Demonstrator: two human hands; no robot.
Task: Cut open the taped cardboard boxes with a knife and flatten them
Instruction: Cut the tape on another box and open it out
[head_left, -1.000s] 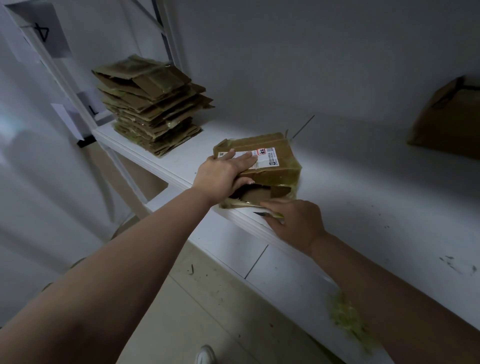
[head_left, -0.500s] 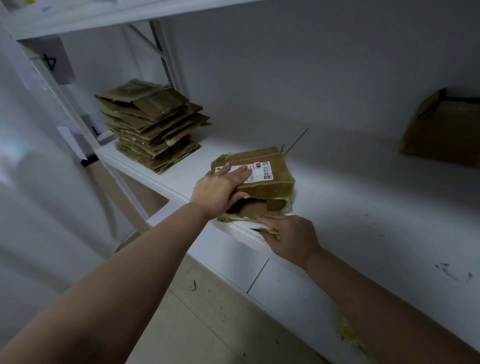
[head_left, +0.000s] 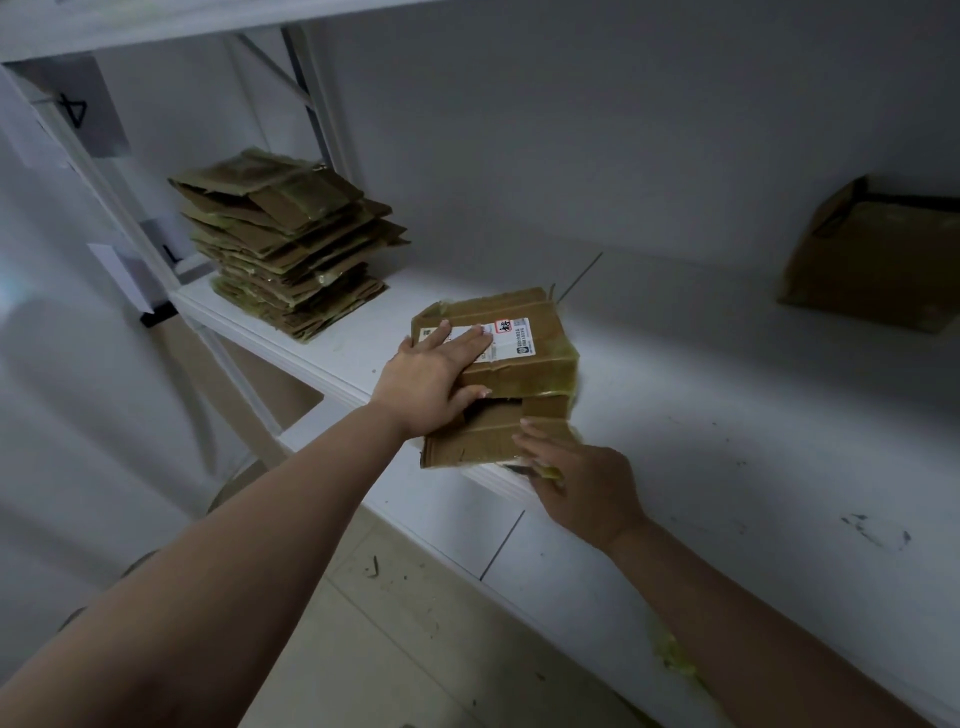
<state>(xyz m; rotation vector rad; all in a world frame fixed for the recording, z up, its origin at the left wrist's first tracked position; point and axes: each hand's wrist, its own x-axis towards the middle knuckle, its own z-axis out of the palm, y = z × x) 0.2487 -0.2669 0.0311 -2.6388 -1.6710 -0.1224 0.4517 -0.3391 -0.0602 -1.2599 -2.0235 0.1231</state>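
Since one second ago, my left hand has slid further onto the box, and the near flap now lies folded out flat. I judge this the flattening step: the box, at the shelf's front edge, is cut open but not yet collapsed. My left hand presses its top with straight fingers. My right hand touches the flap with fingers extended and seems to keep the knife under it; I cannot tell its grip. Next I must push the top down. The white shelf carries a stack of flattened boxes at the left and another box at the right; tape scraps lie on the floor.
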